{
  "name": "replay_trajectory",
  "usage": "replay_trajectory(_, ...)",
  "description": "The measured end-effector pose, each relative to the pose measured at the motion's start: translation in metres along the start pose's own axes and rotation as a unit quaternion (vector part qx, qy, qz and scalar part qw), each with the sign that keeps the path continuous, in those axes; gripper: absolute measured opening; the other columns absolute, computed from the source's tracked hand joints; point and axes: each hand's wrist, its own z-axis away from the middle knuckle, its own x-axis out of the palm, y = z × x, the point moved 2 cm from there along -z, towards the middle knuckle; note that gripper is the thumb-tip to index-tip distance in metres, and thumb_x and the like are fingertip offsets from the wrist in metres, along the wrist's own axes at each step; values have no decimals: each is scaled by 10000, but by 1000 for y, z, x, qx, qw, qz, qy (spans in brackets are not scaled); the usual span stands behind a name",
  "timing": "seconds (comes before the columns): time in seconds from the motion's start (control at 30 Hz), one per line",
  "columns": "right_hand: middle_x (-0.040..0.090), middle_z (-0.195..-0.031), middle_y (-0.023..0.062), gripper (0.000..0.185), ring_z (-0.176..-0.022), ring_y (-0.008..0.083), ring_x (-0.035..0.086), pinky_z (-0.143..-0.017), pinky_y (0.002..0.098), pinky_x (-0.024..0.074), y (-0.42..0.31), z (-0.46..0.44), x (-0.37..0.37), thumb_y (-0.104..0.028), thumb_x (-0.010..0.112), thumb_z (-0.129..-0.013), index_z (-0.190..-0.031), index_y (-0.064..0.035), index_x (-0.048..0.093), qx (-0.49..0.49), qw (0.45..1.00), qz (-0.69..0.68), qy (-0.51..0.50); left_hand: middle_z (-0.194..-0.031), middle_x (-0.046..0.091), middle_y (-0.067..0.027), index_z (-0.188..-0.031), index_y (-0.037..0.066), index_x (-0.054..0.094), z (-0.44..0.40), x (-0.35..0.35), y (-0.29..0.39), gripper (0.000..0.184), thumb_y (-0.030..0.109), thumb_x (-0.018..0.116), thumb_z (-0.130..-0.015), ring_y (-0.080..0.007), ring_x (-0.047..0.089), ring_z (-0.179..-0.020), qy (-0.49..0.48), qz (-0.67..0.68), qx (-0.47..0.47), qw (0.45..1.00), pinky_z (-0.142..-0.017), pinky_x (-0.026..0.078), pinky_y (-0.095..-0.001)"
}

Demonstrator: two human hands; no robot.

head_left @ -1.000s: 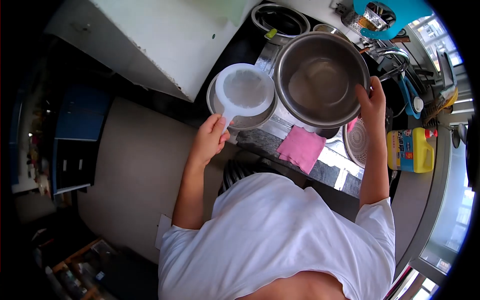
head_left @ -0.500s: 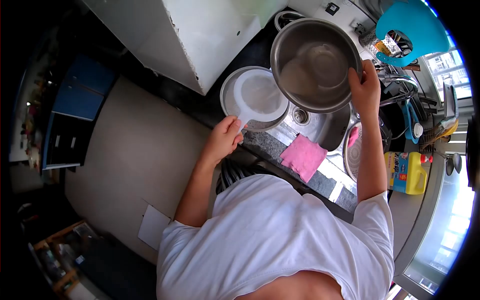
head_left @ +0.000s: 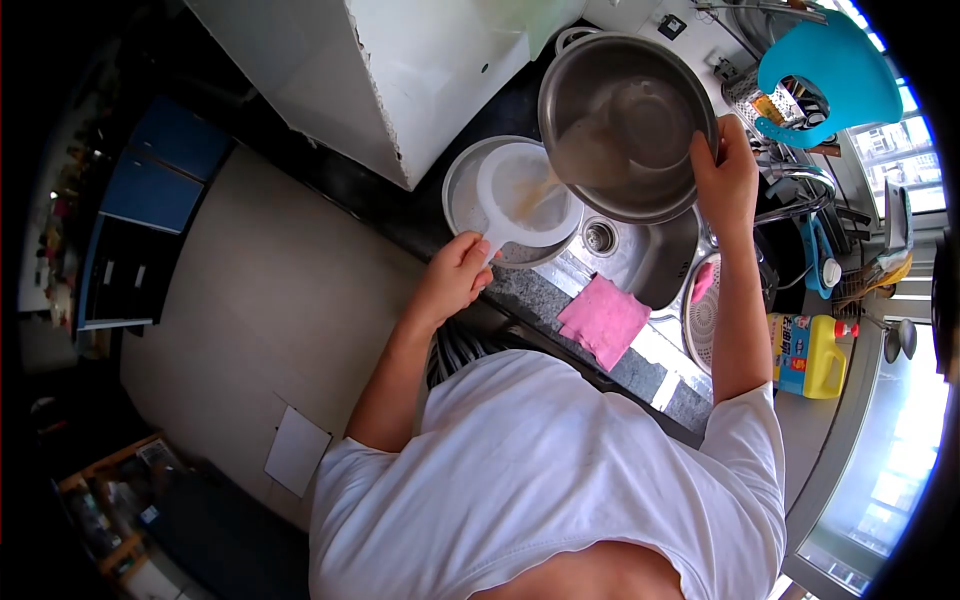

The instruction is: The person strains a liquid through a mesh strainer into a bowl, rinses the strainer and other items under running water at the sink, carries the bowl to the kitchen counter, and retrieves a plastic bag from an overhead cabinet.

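Note:
My left hand [head_left: 457,277] is closed round the handle of a white strainer [head_left: 497,226], which sits over a wide metal basin [head_left: 463,184] on the counter. My right hand [head_left: 726,178] grips the right rim of a large metal pot [head_left: 668,192], tilted toward the strainer. Cloudy, brownish liquid [head_left: 592,152] lies in the pot, and a pale brown stream runs from its lip into the strainer mesh. Most of the basin's inside is hidden under the strainer.
Below the pot is a steel sink [head_left: 662,262] with a drain. A pink cloth [head_left: 604,320] lies on the counter's front edge beside a round colander [head_left: 701,335]. To the right stand a yellow jug [head_left: 822,358] and a faucet [head_left: 806,180]. A white wall corner [head_left: 385,110] juts out behind the basin.
The pot has tipped further to the left, and liquid now pours into the strainer. The strainer has shifted slightly right, closer to the pot's lip.

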Motion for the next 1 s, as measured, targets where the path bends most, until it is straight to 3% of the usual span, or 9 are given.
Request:
replay_trajectory(0.13, 429, -544, 38, 86, -473, 87, 380, -462, 234, 348, -3, -2, -1, -89, 557, -761, -767, -30, 496, -2, 1000, 11, 2, -545, 363, 29, -911, 44, 507, -2, 1, -2, 212, 220, 388, -915, -9, 244, -399, -5, 11, -2, 1000, -339, 206, -150)
replay_trajectory(0.4, 474, -544, 63, 93, -469, 108, 436, -483, 246, 387, -8, -5, -2, -111, 559, -762, -805, -47, 507, -1, 1000, 25, -5, -545, 362, 30, -905, 43, 509, -5, 2, 0, 217, 223, 388, -916, -11, 247, -405, -5, 6, -5, 1000, -341, 206, -152)
replay_trajectory(1.0, 458, -545, 78, 102, -446, 162, 433, -468, 264, 384, -25, -7, -1, -97, 568, -761, -787, -51, 481, -50, 998, 47, -11, -562, 382, 16, -858, 36, 481, -11, 2, 5, 198, 196, 380, -917, -28, 300, -426, -13, 15, -6, 1000, -338, 232, -170)
